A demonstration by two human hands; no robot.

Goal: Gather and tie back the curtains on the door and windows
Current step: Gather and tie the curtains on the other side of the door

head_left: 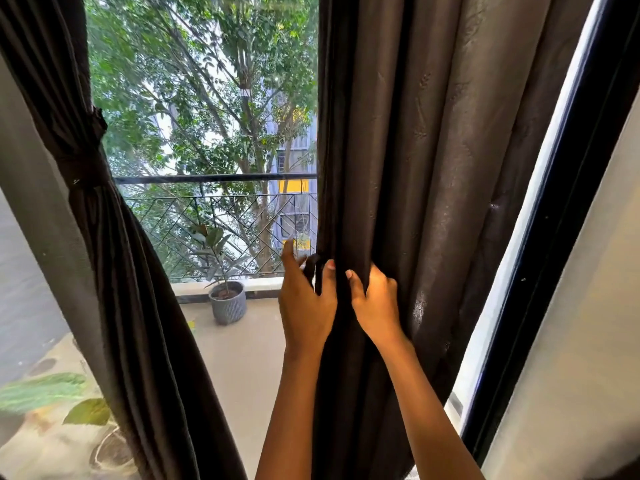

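Curtain (415,168) gripped in L hand (306,308), R hand (375,306).

The balcony floor (242,368) is holding a grey pot (228,303), which is sitting at its 11 o'clock edge, maybe touching the low wall (263,284).

Legible text, labels, brands, numbers, signs: none. Surfaces checked: loose curtain (415,168) at 3 o'clock; tied curtain (104,244) at 9 o'clock; grey plant pot (228,304) at 8 o'clock; distant building (298,143) at 12 o'clock. No readable marks on any.
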